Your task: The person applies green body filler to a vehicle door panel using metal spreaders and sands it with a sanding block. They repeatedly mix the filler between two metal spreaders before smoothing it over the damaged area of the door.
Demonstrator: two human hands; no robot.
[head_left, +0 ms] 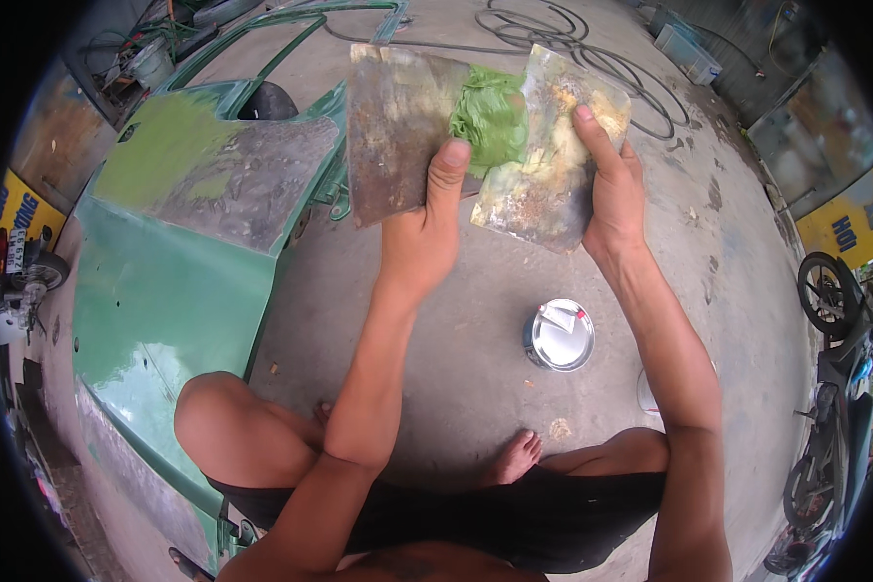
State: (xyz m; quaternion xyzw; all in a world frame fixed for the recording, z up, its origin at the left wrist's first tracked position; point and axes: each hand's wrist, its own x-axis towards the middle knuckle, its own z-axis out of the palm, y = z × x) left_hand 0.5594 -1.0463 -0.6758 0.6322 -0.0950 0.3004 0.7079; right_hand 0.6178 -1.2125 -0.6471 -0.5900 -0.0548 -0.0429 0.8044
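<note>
My left hand [425, 218] grips a flat, dark-stained board [393, 131] from below, its thumb lying on the face. A thick lump of green body filler [492, 112] sits at the board's right side. In my right hand [613, 189] is a second thin plate [538, 175], mottled cream and brown, with the thumb pressed on its face. The plate's left edge meets the filler and overlaps the board. Left of my arms lies a green vehicle door [170, 281], with a yellow-green smear [160, 145] across its bare grey patch [247, 179].
A round metal tin [561, 347] with a small tube [559, 316] on its lid stands on the concrete floor, between my forearms. A black hose [572, 39] lies coiled at the back. Motorbikes [824, 407] stand along the right; a blue bin [687, 53] is far right.
</note>
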